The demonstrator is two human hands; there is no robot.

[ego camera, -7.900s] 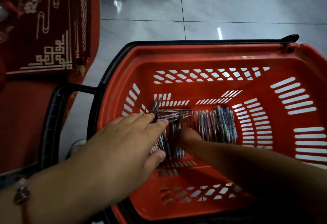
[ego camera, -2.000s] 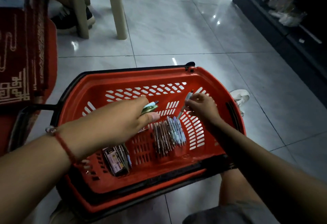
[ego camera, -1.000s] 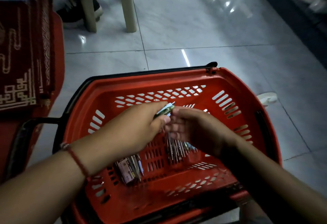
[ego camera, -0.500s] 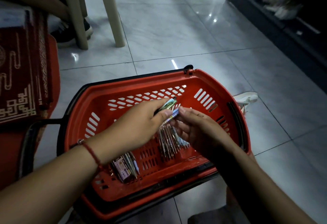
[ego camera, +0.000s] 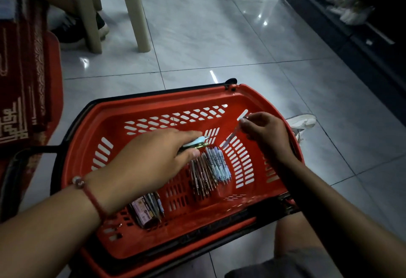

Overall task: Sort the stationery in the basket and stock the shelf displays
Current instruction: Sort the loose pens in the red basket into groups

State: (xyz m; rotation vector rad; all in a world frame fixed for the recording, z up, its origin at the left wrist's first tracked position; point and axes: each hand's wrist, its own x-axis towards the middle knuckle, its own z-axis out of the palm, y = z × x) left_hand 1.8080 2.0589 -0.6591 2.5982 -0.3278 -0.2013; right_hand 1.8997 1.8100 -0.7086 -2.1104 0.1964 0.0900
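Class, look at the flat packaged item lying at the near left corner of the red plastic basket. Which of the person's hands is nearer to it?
Left. The left hand hovers just above and beyond the flat packaged item; the right hand is across the red plastic basket at its far right side.

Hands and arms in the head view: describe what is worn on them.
Both forearms are bare, with no sleeves or gloves in view. The left hand has a thin red cord bracelet at the wrist, carrying a small rounded bead. The right hand shows nothing worn on its wrist or fingers.
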